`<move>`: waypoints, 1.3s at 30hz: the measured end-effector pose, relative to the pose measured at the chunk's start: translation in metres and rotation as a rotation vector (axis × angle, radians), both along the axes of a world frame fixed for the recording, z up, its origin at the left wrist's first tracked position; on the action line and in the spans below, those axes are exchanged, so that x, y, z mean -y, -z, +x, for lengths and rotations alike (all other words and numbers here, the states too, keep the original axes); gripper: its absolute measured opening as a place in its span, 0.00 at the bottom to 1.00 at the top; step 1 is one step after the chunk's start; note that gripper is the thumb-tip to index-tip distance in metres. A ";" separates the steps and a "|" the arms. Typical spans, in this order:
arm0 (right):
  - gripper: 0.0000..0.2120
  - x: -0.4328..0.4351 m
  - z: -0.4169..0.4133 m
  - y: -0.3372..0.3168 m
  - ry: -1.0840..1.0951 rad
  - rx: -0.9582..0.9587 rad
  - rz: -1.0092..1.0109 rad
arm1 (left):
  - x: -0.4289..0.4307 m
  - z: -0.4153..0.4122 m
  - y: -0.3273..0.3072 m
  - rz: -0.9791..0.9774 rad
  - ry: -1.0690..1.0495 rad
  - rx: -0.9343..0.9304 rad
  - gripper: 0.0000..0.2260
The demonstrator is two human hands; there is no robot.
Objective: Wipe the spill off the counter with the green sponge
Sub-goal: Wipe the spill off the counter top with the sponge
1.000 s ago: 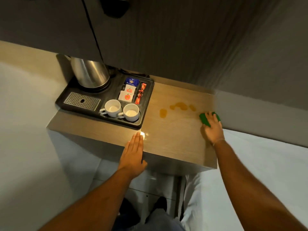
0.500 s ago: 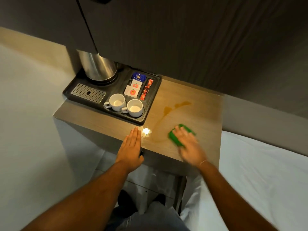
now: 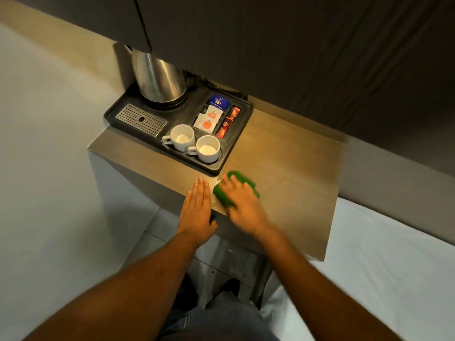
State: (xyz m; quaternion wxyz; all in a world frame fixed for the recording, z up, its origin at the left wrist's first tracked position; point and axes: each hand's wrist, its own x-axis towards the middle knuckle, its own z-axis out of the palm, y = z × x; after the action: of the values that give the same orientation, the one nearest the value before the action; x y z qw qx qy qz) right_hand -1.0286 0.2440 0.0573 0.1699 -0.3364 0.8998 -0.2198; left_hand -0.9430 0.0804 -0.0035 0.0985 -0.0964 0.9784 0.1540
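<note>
Pressing the green sponge flat near the front edge of the counter with the right hand, fingers spread over it rather than curled round; resting just left of it, the left hand, flat and open on the same edge, holding nothing; running the sponge's long axis slantwise toward the near corner of the tray; no spill visible; no legible writing on the sachets, only apple pictures.
</note>
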 end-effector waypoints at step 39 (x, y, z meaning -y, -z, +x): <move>0.32 0.023 0.013 0.015 0.348 -0.163 0.100 | 0.003 0.026 -0.010 -0.090 -0.186 0.043 0.57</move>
State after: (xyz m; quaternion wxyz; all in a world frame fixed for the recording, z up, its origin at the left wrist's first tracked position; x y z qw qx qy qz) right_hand -1.0159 0.2209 0.0425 0.0726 -0.1835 0.9650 -0.1728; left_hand -0.9173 0.0775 0.0060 0.1006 -0.1942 0.9688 0.1165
